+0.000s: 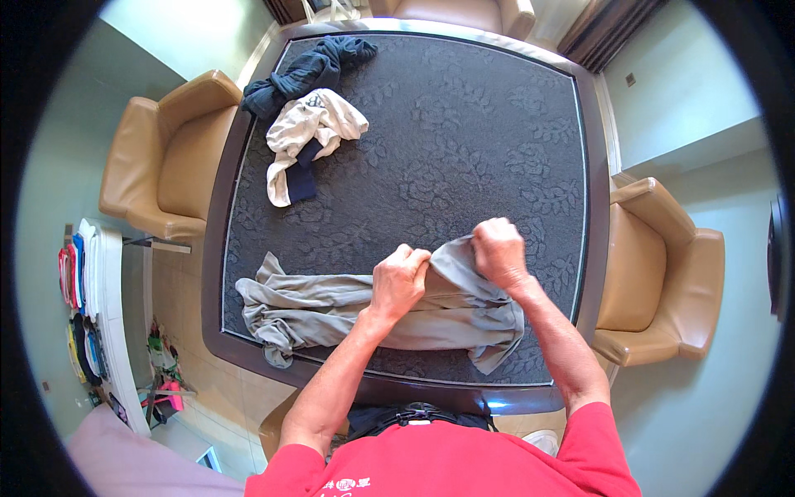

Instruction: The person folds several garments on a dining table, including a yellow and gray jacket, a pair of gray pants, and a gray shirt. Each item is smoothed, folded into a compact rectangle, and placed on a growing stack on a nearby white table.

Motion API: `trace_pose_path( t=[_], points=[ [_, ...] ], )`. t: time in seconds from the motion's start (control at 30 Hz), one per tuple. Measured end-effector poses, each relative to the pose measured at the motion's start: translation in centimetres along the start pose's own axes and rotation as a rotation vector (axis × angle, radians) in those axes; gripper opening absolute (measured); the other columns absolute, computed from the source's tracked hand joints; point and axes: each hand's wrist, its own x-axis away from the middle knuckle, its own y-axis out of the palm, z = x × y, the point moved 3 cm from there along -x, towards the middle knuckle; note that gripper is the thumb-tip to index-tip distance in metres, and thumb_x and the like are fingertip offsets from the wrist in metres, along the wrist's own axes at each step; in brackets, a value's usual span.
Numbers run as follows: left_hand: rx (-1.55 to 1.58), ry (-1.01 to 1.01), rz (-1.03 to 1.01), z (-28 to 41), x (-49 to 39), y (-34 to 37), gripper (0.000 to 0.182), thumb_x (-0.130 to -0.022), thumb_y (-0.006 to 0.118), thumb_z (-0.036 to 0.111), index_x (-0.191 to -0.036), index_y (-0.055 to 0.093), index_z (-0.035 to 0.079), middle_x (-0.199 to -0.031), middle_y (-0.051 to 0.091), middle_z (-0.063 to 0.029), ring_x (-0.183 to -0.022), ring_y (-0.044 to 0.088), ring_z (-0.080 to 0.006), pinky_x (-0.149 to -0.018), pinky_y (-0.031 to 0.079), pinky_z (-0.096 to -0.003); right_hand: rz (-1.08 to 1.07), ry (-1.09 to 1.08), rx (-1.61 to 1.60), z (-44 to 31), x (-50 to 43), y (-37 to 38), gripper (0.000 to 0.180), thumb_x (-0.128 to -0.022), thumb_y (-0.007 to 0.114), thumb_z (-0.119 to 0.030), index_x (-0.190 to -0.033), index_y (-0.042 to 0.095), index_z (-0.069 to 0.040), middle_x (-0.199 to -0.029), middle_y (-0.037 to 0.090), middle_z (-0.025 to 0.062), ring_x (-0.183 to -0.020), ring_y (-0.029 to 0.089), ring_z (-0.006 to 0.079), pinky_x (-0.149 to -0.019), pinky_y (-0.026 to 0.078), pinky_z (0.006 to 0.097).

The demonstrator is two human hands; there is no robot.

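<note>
A grey-beige garment point(348, 310) lies stretched across the near side of the table, its left end bunched in loose folds. My left hand point(400, 279) grips its far edge near the middle. Farther right, my right hand point(499, 248) pinches the same cloth, and a flap is lifted between the two fists. The lower right end rests on the tabletop in two layers. What kind of garment it is, I cannot tell for sure.
A dark table point(435, 155) with a leaf pattern spans the view. At its far left lie a crumpled white garment point(317, 121) and a dark blue one point(310, 71). Tan armchairs stand left point(180, 155) and right point(646, 273). Folded clothes point(87, 267) sit on a white shelf.
</note>
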Motion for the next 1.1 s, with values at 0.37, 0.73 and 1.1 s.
trace_pose_path(
  t=[0.37, 0.73, 1.1],
  points=[
    [-0.138, 0.016, 0.131, 0.1, -1.8, 1.3, 0.037, -0.080, 0.075, 0.011, -0.114, 0.066, 0.001, -0.116, 0.062, -0.0150, -0.110, 0.059, -0.0331, -0.094, 0.048, -0.0453, 0.248, 0.458, 0.165, 8.8, 2.5, -5.1, 0.022, -0.086, 0.069, -0.013, -0.106, 0.066, -0.005, -0.107, 0.067, 0.0134, -0.107, 0.060, 0.0335, -0.094, 0.047, 0.0451],
    [-0.455, -0.230, 0.352, -7.6, 8.6, -10.7, 0.021, -0.083, 0.070, 0.011, -0.102, 0.068, 0.005, -0.108, 0.066, -0.0128, -0.105, 0.061, -0.0330, -0.092, 0.048, -0.0452, -0.042, 0.087, -0.569, -9.7, 2.8, 2.6, 0.008, -0.085, 0.068, -0.003, -0.092, 0.066, -0.006, -0.085, 0.062, 0.0129, -0.082, 0.064, 0.0325, -0.071, 0.052, 0.0409],
    [-0.345, -0.503, 0.275, -17.9, 7.2, -19.6, 0.029, -0.087, 0.071, 0.025, -0.107, 0.071, 0.004, -0.103, 0.071, -0.0186, -0.095, 0.068, -0.0355, -0.084, 0.054, -0.0454, -0.153, -0.044, -0.397, -18.4, -5.4, 6.5, 0.015, -0.085, 0.071, -0.014, -0.099, 0.070, -0.009, -0.093, 0.064, 0.0125, -0.092, 0.063, 0.0339, -0.077, 0.052, 0.0454]
  ],
)
